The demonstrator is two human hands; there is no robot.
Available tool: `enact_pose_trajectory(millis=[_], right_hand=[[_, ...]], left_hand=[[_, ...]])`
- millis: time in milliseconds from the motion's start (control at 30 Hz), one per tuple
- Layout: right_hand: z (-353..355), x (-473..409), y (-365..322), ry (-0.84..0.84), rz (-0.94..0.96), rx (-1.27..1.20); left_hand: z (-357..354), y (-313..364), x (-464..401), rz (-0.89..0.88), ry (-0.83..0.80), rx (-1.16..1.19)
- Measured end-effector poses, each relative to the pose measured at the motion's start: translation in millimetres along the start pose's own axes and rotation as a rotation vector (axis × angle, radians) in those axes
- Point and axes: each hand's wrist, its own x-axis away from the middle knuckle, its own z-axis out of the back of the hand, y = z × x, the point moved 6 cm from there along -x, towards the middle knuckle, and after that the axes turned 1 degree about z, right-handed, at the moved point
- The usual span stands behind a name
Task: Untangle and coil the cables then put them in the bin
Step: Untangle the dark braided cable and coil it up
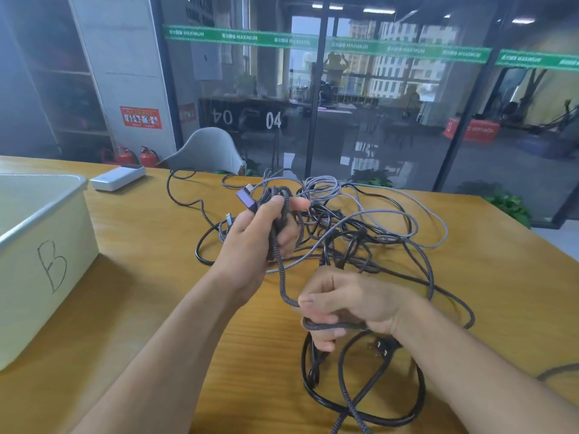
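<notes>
The left hand (260,236) is raised over the wooden table (150,261), fingers curled round several loops of a dark braided cable (280,277), its purple plug (246,200) poking out at 11 o'clock of the fist. The right hand (341,303), at 5 o'clock from the left, pinches the same cable nearer its free run. Behind both, at 12 to 2 o'clock, the tangle of cables (360,227) lies on the table. The bin (47,233), marked B, sits at 9 o'clock.

"B" on bin (51,266); "04" on glass wall (273,120); "MAXIMUM" on green strip (241,37).
</notes>
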Motion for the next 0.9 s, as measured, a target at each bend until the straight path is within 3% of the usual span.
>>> enact_pose_trajectory(millis=[100, 233, 467, 567, 767, 900], right_hand=[[1.9, -5.5, 4.3, 0.100, 0.053, 0.015], [8.1, -5.5, 9.6, 0.151, 0.202, -0.228], [5.6, -1.0, 16.9, -0.115, 0.055, -0.382], [16.5, -1.7, 23.8, -0.015, 0.000, -0.421], [46.6, 14.0, 12.0, 0.339, -0.013, -0.307], [58.4, 25.9, 8.1, 0.403, -0.018, -0.160]], left_hand=[[4.0, 3.4, -0.7, 0.008, 0.028, 0.076], [11.6, 4.8, -2.6, 0.022, 0.063, 0.159], [5.4, 1.3, -2.1, 0.033, 0.033, 0.144], [9.1, 2.2, -3.7, 0.024, 0.047, 0.125], [18.1, 5.3, -3.3, 0.021, 0.106, 0.092], [15.8, 6.5, -2.6, 0.019, 0.082, 0.120]])
